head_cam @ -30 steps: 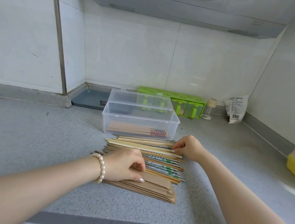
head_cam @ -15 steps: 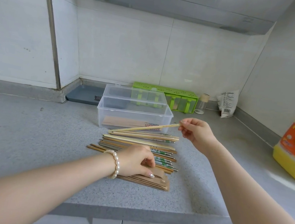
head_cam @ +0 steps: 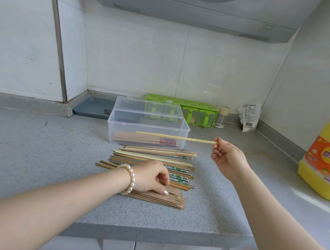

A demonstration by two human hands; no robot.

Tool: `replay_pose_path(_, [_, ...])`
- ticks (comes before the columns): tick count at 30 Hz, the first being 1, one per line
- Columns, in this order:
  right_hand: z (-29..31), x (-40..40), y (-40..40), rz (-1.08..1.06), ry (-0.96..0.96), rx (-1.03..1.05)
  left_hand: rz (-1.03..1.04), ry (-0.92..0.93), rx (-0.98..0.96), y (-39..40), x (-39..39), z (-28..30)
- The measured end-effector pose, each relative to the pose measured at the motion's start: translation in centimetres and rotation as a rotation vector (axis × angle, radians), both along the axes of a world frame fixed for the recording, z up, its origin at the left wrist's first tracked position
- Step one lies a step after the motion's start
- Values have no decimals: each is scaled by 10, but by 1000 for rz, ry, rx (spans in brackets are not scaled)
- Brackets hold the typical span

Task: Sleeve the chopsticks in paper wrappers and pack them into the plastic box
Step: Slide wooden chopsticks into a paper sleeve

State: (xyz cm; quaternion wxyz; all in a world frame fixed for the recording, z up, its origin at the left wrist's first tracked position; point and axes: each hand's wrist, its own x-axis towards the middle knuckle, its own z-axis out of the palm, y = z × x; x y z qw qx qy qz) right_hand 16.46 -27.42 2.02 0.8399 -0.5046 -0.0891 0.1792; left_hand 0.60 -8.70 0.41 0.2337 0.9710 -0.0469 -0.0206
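While the left hand (head_cam: 149,177) pinches a flat brown paper wrapper (head_cam: 172,192) on the stack beneath it, the right hand (head_cam: 228,157) pinches one slim pale wooden chopstick (head_cam: 175,137) level.

Pale wooden chopstick (head_cam: 176,137). Chopstick pile (head_cam: 155,161) mixed tan, brown, steel grey, some with green-and-white print. Wrappers (head_cam: 161,200) kraft brown. Plastic box (head_cam: 148,130) clear; sleeved set (head_cam: 147,139) inside was brown with red-blue check tip. Counter (head_cam: 31,160) speckled grey. Rack (head_cam: 183,106) at back edge lime green. Bottle (head_cam: 328,157) at right edge yellow, orange label. Bracelet (head_cam: 129,177) pearl white.
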Motion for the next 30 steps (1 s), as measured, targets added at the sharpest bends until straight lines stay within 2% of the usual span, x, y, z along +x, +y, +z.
replay_pose_path(10, [0, -7, 0, -14, 22, 34, 37, -28, -65, 6, -1, 2])
replay_pose_path(21, [-3, -8, -3, -35, 47, 39, -6, -109, 96, 1, -2, -4])
replay_pose_path(30, [-5, -8, -6, -22, 46, 59, 22, -65, 12, 0, -2, 1])
